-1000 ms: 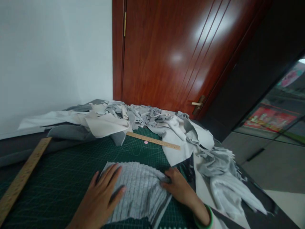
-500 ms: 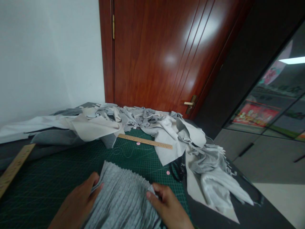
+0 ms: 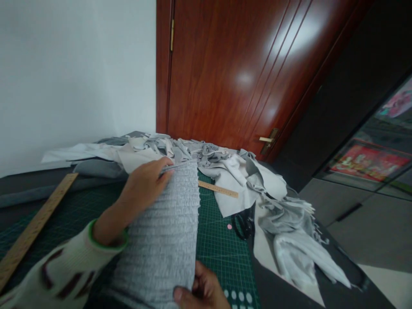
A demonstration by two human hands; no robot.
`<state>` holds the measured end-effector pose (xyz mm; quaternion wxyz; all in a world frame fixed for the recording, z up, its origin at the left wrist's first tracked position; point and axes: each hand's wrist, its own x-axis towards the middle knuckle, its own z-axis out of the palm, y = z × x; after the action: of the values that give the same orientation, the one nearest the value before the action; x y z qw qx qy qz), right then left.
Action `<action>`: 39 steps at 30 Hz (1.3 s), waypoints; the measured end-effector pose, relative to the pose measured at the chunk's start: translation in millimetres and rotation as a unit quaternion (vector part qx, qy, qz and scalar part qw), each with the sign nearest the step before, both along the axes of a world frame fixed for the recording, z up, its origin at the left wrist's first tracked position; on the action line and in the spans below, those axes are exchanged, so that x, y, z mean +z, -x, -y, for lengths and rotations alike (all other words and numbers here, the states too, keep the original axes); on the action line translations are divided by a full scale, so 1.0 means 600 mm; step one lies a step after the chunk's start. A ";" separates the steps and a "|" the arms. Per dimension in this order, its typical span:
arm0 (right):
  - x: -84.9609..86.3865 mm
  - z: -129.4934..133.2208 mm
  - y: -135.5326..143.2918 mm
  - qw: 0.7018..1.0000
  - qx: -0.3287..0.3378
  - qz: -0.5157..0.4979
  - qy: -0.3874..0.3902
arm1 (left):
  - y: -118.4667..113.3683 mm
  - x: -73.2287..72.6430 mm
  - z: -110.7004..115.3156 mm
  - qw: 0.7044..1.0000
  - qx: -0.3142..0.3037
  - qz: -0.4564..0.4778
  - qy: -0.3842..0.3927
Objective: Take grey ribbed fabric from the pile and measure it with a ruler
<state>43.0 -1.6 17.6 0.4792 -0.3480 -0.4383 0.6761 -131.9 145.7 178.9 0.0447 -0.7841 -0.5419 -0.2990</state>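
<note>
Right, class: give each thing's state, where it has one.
Grey ribbed cloth: held, spread out
Left hand: closed on cloth's far end
Right hand: pinching cloth's right-hand edge
Door: shut
Scissors: blades hidden, cannot tell
Fabric scraps: mostly crumpled, heaped
Rulers: lying flat
Green mat: flat, partly covered

head-worn view, facing forward and down: ribbed cloth (image 3: 169, 231) close below, door (image 3: 219, 86) farther ahead.

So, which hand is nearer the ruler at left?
Left. The left hand is right of the ruler; the right hand is farther right, at the near end of the fabric.
</note>
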 end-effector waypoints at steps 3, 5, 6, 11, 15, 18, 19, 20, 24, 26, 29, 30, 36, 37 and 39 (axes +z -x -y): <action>-0.009 -0.017 -0.007 0.995 -0.071 0.063 0.035 | -0.029 -0.049 -0.055 0.994 -0.075 -0.063 0.051; -0.013 -0.025 -0.020 0.986 -0.111 0.116 0.050 | -0.041 -0.092 -0.077 0.985 -0.113 -0.104 0.086; -0.015 -0.026 -0.027 0.983 -0.118 0.136 0.048 | -0.045 -0.112 -0.080 0.981 -0.120 -0.118 0.099; -0.015 -0.011 -0.055 0.968 -0.088 0.232 0.042 | -0.051 -0.179 -0.030 0.946 -0.232 -0.150 0.171; -0.008 0.004 -0.065 0.952 -0.101 0.285 0.045 | -0.059 -0.196 0.023 0.915 -0.305 -0.159 0.209; -0.009 0.013 -0.072 0.926 -0.100 0.364 0.006 | -0.065 -0.200 0.040 0.910 -0.309 -0.171 0.216; -0.010 0.016 -0.075 0.912 -0.103 0.396 -0.009 | -0.067 -0.200 0.042 0.912 -0.304 -0.172 0.213; -0.012 0.019 -0.078 0.896 -0.110 0.429 -0.020 | -0.068 -0.200 0.043 0.915 -0.299 -0.172 0.209; -0.022 0.030 -0.087 0.837 -0.119 0.531 -0.056 | -0.071 -0.194 0.049 0.915 -0.285 -0.188 0.213; -0.030 0.032 -0.090 0.815 -0.125 0.562 -0.066 | -0.072 -0.192 0.052 0.914 -0.279 -0.199 0.218; -0.038 0.034 -0.090 0.780 -0.109 0.613 -0.063 | -0.072 -0.193 0.051 0.916 -0.281 -0.192 0.214; -0.038 0.035 -0.090 0.767 -0.096 0.632 -0.060 | -0.072 -0.195 0.049 0.917 -0.285 -0.185 0.211; 0.027 0.041 -0.136 0.778 0.032 0.617 -0.110 | -0.068 -0.200 0.056 0.921 -0.292 -0.162 0.199; 0.042 0.038 -0.152 0.797 0.051 0.590 -0.118 | -0.065 -0.203 0.064 0.922 -0.297 -0.156 0.195; 0.067 0.029 -0.190 0.813 -0.006 0.570 -0.122 | -0.057 -0.211 0.086 0.919 -0.318 -0.142 0.183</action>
<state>156.9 -18.7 57.6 0.1865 -0.6122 -0.7098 0.2945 -97.9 94.1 52.1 -0.1203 -0.9439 -0.2973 -0.0782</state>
